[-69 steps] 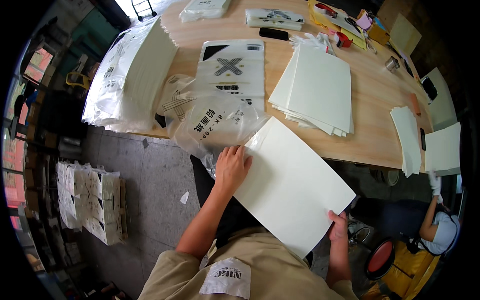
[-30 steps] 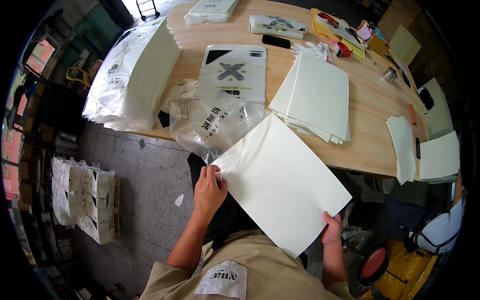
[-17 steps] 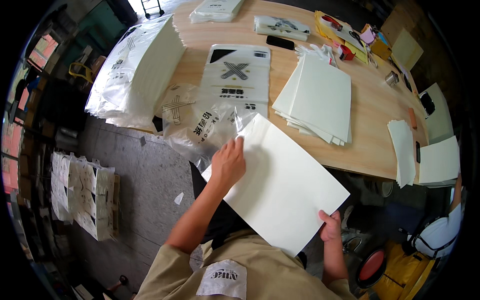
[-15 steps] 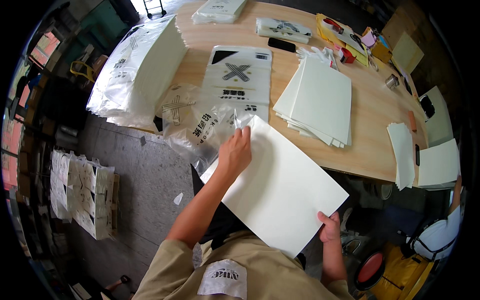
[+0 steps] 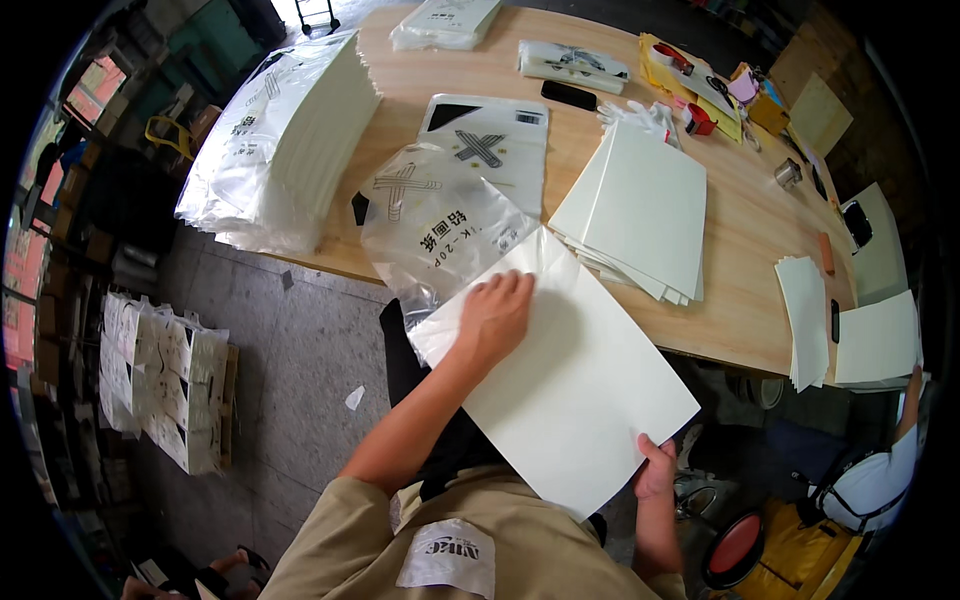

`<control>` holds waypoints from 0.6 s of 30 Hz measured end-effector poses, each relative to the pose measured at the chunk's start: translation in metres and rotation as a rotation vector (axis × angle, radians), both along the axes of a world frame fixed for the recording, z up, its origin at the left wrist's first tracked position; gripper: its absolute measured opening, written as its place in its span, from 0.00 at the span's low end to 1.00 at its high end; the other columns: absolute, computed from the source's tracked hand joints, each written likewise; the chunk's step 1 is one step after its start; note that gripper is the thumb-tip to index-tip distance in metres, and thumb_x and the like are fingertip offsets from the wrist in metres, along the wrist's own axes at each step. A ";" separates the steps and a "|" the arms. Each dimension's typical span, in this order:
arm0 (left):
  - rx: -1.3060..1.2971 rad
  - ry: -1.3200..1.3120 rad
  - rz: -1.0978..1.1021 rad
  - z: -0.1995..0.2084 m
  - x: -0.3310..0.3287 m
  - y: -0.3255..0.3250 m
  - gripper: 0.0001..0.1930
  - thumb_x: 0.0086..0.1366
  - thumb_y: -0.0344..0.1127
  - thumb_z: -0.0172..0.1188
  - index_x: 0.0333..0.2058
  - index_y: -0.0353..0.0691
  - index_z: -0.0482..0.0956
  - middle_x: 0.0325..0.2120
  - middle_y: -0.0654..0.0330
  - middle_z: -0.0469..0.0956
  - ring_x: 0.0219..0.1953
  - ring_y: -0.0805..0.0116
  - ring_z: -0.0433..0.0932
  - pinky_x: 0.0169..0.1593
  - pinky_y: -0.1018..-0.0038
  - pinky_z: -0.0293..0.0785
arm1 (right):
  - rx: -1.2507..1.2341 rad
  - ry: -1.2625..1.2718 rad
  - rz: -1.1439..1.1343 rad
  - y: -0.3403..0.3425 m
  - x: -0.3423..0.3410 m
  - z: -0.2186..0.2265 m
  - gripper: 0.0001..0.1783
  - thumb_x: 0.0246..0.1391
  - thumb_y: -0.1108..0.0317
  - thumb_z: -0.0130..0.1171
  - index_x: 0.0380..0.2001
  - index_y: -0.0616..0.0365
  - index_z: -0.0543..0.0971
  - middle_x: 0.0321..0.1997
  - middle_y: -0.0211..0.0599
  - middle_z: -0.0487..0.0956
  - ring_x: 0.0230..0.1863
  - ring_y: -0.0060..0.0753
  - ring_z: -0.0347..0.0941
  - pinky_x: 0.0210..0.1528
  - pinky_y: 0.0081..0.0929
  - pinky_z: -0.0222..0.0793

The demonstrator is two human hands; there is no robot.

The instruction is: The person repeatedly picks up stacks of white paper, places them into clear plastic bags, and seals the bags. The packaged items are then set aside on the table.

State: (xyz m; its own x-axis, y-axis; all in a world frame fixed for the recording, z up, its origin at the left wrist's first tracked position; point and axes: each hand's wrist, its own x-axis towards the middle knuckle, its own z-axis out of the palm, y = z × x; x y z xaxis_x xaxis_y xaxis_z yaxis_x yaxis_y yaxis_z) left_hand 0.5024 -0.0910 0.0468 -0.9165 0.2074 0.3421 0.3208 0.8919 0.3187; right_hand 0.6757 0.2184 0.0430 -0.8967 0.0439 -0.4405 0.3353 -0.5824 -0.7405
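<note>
A stack of white drawing paper [image 5: 590, 370] lies tilted in front of me, its far end at the mouth of a clear printed plastic bag [image 5: 450, 215]. My left hand [image 5: 495, 318] rests on the paper's far left part beside the bag's mouth, fingers curled down together. What is under its fingertips is hidden. My right hand [image 5: 656, 468] grips the paper's near right edge, thumb on top and fingers underneath. Beyond the bag, a flat printed package [image 5: 490, 150] lies on the table, partly covered by the bag.
On the wooden table [image 5: 720, 320] are a tall pile of bagged paper [image 5: 290, 140], loose fanned white sheets [image 5: 650, 200], a black phone [image 5: 569, 95], white gloves [image 5: 640, 120] and red tape [image 5: 698, 118]. Wrapped stacks [image 5: 165, 380] stand on the floor at left. Another person [image 5: 880, 470] is at right.
My left hand has moved slightly right and down onto the paper, its raised pinch of plastic gone. The bag has shifted right, around the paper's far corner. My right hand still holds the near edge.
</note>
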 end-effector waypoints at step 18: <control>0.168 -0.170 0.078 0.007 0.049 -0.032 0.25 0.57 0.29 0.60 0.54 0.41 0.67 0.42 0.51 0.70 0.36 0.50 0.79 0.37 0.61 0.78 | 0.031 -0.016 0.008 -0.021 -0.011 -0.013 0.24 0.57 0.77 0.60 0.58 0.64 0.73 0.57 0.39 0.77 0.57 0.38 0.74 0.62 0.37 0.67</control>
